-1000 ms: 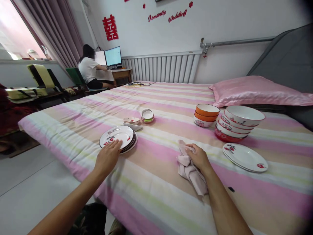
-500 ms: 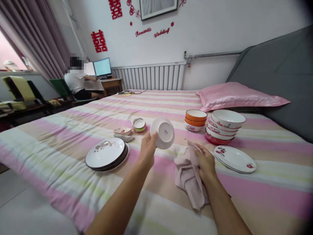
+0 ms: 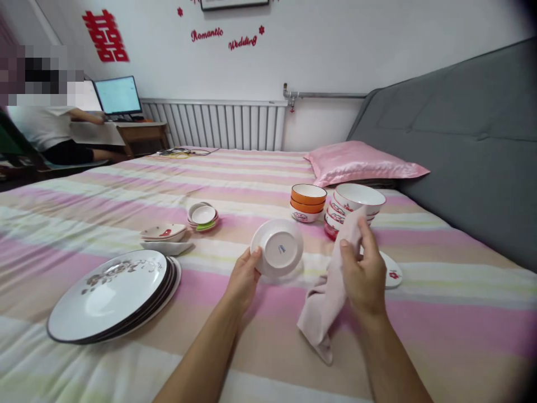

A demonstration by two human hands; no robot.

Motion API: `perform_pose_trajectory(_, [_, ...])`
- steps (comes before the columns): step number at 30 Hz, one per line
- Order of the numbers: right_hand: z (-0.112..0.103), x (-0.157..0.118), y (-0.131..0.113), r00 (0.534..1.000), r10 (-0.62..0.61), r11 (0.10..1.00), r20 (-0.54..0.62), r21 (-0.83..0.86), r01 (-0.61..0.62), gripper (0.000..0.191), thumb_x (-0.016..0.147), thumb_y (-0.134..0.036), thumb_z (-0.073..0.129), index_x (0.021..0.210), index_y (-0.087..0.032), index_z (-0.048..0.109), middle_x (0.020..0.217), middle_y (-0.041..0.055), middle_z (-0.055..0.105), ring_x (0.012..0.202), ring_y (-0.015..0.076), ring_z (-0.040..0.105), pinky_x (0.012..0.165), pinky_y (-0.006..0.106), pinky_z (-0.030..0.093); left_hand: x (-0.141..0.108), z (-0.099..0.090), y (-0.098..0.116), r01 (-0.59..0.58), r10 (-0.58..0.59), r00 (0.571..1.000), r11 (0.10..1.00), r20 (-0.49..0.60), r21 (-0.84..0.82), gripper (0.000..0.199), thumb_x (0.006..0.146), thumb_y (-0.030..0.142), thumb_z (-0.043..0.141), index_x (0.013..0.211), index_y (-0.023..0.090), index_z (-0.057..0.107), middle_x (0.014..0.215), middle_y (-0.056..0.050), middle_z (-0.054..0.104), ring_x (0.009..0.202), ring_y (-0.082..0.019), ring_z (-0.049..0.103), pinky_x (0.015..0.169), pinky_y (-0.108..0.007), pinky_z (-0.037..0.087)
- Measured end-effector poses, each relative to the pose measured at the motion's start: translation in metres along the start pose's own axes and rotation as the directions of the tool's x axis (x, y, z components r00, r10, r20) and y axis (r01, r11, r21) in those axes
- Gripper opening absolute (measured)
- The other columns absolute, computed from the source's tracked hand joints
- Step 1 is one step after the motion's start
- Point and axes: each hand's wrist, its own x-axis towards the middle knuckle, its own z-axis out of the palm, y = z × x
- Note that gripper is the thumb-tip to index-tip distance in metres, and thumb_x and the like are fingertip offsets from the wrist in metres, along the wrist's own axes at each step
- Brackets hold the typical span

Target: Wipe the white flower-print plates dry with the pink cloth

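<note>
White plate (image 3: 277, 248), underside out, blue mark | left grip (image 3: 244, 274): pinching its rim | right grip (image 3: 364, 263): holding cloth (image 3: 331, 296)

Saucer (image 3: 279, 254) left of cloth (image 3: 329, 305), over bed (image 3: 268, 347)

My one view looks from my head, forward and down, over my nearby hands and the bed (image 3: 268, 336) toward the wall (image 3: 327, 45).
</note>
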Motion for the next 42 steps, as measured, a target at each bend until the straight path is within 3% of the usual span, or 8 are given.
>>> perform_pose_trajectory(4, [0.012,-0.017,-0.014,0.961,-0.149,0.988,0.234,0.002,0.152,0.055,0.086,-0.031,0.043,0.139,-0.022,0.031,0.141,0.0078,0.038,0.130,0.0234,0.034,0.105,0.045,0.029,-0.007,0.002,0.003,-0.040,0.040,0.999,0.998,0.010,0.043,0.041,0.078,0.043,0.060,0.108,0.016,0.063,0.094,-0.006,0.068,0.081,-0.016,0.061,0.070,-0.023,0.044])
perform_pose_trajectory(9, [0.037,-0.042,-0.020,0.789,-0.348,0.922,0.505,0.034,0.385,0.058,0.090,-0.027,0.038,0.144,-0.023,0.015,0.148,0.0057,0.023,0.136,0.0211,0.021,0.108,0.047,0.026,-0.013,0.011,-0.010,-0.031,0.023,0.995,0.996,0.097,0.084,0.037,0.078,0.042,0.059,0.100,0.012,0.065,0.085,-0.008,0.069,0.073,-0.015,0.060,0.067,-0.023,0.044])
perform_pose_trajectory(14, [0.045,-0.052,-0.022,0.615,-0.442,0.808,0.653,-0.007,0.589,0.054,0.092,-0.024,0.033,0.143,-0.020,0.018,0.147,0.0046,0.026,0.138,0.0187,0.015,0.112,0.047,0.016,-0.014,0.018,-0.020,0.003,-0.009,0.990,0.999,0.141,0.042,0.037,0.076,0.032,0.063,0.109,0.017,0.062,0.106,-0.010,0.066,0.096,-0.021,0.060,0.085,-0.031,0.043])
perform_pose_trajectory(18, [0.044,-0.049,-0.021,0.572,-0.448,0.764,0.687,-0.038,0.644,0.051,0.093,-0.024,0.031,0.142,-0.018,0.022,0.148,0.0043,0.025,0.138,0.0180,0.015,0.113,0.045,0.015,-0.013,0.018,-0.018,-0.032,0.020,0.988,0.996,0.150,0.081,0.039,0.076,0.024,0.061,0.114,0.018,0.059,0.118,-0.010,0.061,0.111,-0.023,0.053,0.094,-0.031,0.039])
perform_pose_trajectory(22, [0.041,-0.044,-0.018,0.590,-0.457,0.731,0.666,-0.097,0.675,0.049,0.093,-0.027,0.032,0.141,-0.023,0.026,0.148,0.0006,0.023,0.138,0.0194,0.013,0.112,0.047,0.014,-0.016,0.019,-0.017,-0.058,0.032,0.984,0.988,0.176,0.145,0.033,0.074,0.026,0.062,0.106,0.017,0.062,0.107,-0.009,0.065,0.100,-0.023,0.057,0.083,-0.029,0.044])
perform_pose_trajectory(29, [0.035,-0.035,-0.012,0.706,-0.439,0.761,0.555,-0.189,0.621,0.043,0.091,-0.031,0.033,0.134,-0.024,0.037,0.139,0.0054,0.039,0.132,0.0243,0.025,0.108,0.050,0.019,-0.024,0.023,-0.017,-0.037,0.003,0.979,0.986,0.205,0.162,0.034,0.075,0.045,0.061,0.075,0.011,0.062,0.068,-0.003,0.058,0.061,-0.012,0.048,0.057,-0.021,0.037])
perform_pose_trajectory(33, [0.030,-0.030,-0.014,0.767,-0.435,0.800,0.472,-0.188,0.569,0.041,0.090,-0.033,0.035,0.129,-0.021,0.042,0.120,0.0091,0.051,0.113,0.0237,0.043,0.099,0.046,0.030,-0.028,0.027,-0.017,-0.021,-0.024,0.962,0.987,0.271,0.162,0.041,0.073,0.052,0.060,0.073,0.011,0.061,0.064,-0.002,0.055,0.056,-0.011,0.045,0.053,-0.022,0.034])
perform_pose_trajectory(42, [0.019,-0.019,-0.006,0.880,-0.275,0.930,0.387,-0.125,0.345,0.034,0.092,-0.036,0.027,0.097,-0.020,0.056,0.096,0.0064,0.059,0.093,0.0200,0.052,0.083,0.035,0.038,-0.039,0.033,-0.022,0.097,-0.107,0.951,0.994,0.289,0.048,0.042,0.076,0.052,0.056,0.082,0.011,0.061,0.059,0.000,0.051,0.046,-0.009,0.043,0.044,-0.021,0.033])
